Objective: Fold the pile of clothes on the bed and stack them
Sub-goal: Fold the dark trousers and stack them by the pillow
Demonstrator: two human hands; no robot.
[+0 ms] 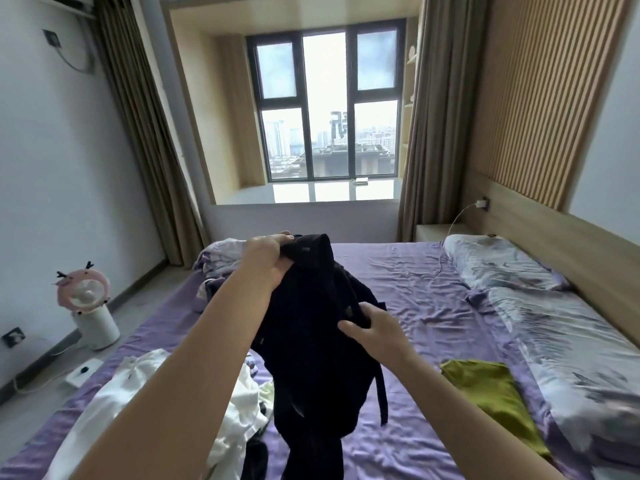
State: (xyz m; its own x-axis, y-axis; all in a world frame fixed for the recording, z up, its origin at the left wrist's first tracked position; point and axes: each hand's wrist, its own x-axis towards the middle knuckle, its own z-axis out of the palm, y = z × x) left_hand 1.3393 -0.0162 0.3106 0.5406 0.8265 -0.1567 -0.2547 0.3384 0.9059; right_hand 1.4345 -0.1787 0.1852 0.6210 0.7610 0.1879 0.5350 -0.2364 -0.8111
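Dark garment [308,341] held above bed [415,306], long axis vertical, hanging down. I see left hand [268,259] clamped at top, right hand [372,327] gripping mid-edge. One green folded piece [491,389] right; white pile [145,386] left.

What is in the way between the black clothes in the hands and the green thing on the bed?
Nothing visible. Both hands, left hand and right hand, hold the black garment up. Only bare purple sheet lies between it and the folded green garment.
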